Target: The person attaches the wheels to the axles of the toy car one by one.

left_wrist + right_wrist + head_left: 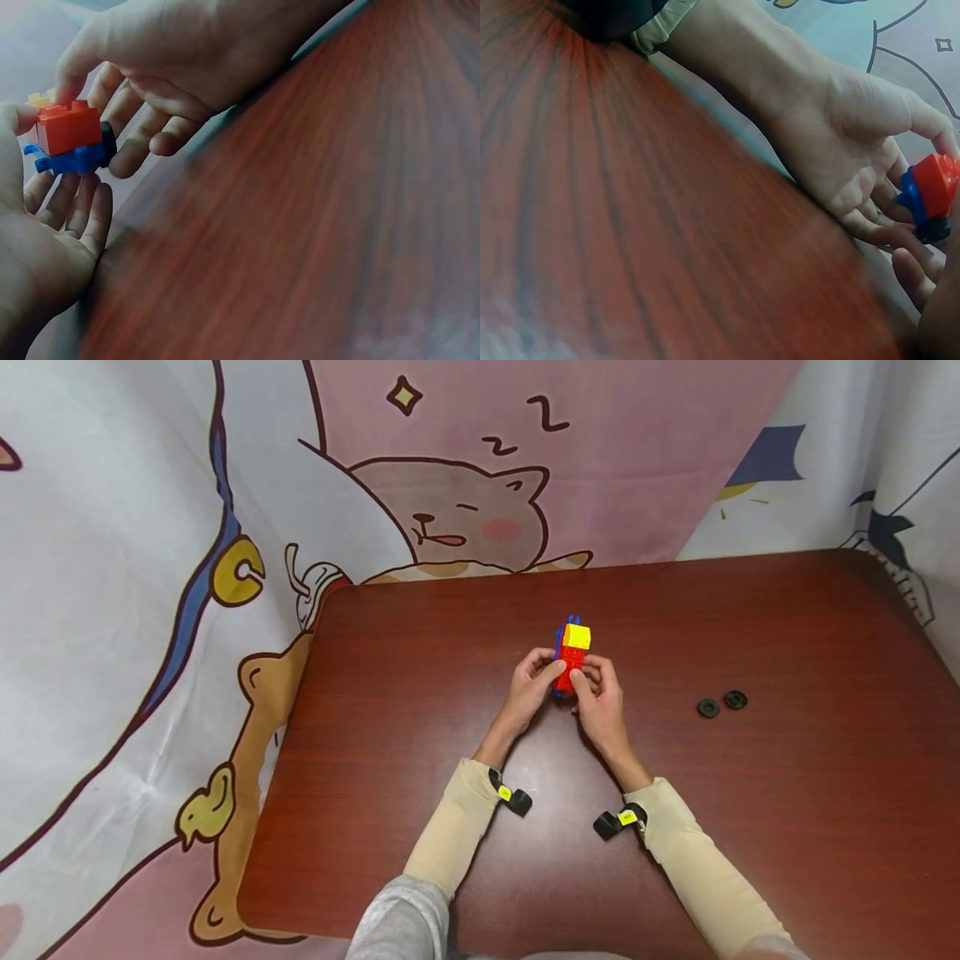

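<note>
Both hands hold a small toy-brick car (573, 655) over the table. Its body is red, with a yellow brick (577, 637) at the far end and a blue base (71, 160) underneath. My left hand (531, 688) grips one side, thumb on the red top and fingers below. On the other side my right hand (602, 700) pinches it, thumb also pressed on the red brick. In the left wrist view a black wheel (109, 144) sits on the base beside the right fingers. Fingers partly hide the underside.
Two loose black wheels (708, 708) lie side by side on the brown table (810, 793), right of the hands. Cartoon-printed cloth (630, 460) hangs behind the table and on its left. A wrist camera (517, 800) is strapped to each forearm.
</note>
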### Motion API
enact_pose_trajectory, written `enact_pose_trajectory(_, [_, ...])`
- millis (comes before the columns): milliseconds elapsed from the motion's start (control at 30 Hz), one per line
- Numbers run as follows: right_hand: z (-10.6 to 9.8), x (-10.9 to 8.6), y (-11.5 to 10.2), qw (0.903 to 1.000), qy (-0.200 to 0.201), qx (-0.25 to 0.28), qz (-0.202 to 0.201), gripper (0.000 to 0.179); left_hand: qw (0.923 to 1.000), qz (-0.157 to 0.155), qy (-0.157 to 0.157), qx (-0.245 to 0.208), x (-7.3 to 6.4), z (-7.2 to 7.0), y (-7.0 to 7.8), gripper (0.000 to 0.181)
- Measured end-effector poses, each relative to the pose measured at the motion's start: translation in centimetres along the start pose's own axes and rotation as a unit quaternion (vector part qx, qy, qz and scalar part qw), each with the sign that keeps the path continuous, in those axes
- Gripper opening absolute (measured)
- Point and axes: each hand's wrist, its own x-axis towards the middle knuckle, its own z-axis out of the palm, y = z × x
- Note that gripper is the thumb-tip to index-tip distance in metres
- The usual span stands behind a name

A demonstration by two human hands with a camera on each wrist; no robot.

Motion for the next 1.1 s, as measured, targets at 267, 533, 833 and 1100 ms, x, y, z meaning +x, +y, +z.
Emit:
enact_pose_trajectory(267, [0.0,-0.3,-0.1,0.9996,-0.008,-0.019,-0.017,0.031,0.9996,0.01,0.02,-0.014,-0.1,0.1,-0.3,0.028])
enact_pose_trajectory(533, [0.2,-0.3,-0.6,0.9961,0.006,-0.055,-0.069,0.036,0.9975,0.02,0.054,-0.041,0.1,0.2,-0.2,0.029])
enact_pose_trajectory(833, [-0.3,-1.0,-0.6,0.9936,-0.031,-0.102,-0.038,0.041,0.9976,-0.001,0.059,-0.038,-0.8,1.0,0.5,0.015])
enact_pose_trajectory(1100, [0.9,-0.1,-0.6,0.9967,-0.044,-0.067,-0.007,0.028,0.9991,0.02,0.036,-0.012,-1.2,-0.4,3.1,0.025])
